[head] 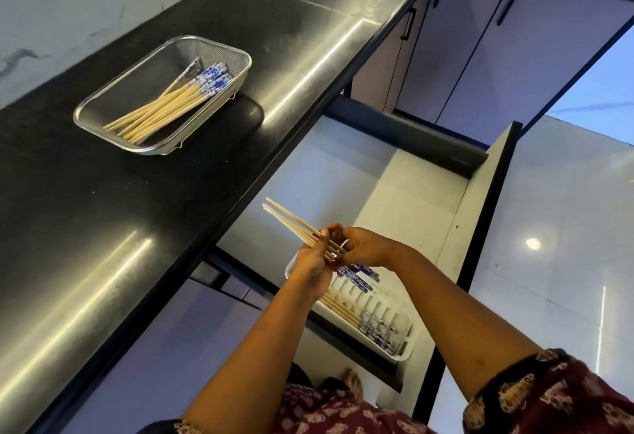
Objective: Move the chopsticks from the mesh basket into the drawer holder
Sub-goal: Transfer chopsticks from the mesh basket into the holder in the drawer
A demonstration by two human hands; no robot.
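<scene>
1. head view, step: transfer is midway. a bundle of chopsticks [291, 224] is held just above the drawer holder [410, 337] in the open drawer [429, 193]. some already lie in the holder, and more sit in the mesh basket [79, 114] on the surface [103, 210].
2. next move, my read: line the bundle up with the holder's length, lower it, let go.
3. pose: the left hand [310, 265] grip is curled round the shafts, and the right hand [363, 248] grip pinches them just beside it. both forearms reach over the drawer.

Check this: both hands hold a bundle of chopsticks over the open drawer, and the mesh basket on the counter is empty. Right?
No. The head view shows several chopsticks in the mesh basket; it is not empty. The left hand and right hand do hold a bundle over the open drawer.
</scene>
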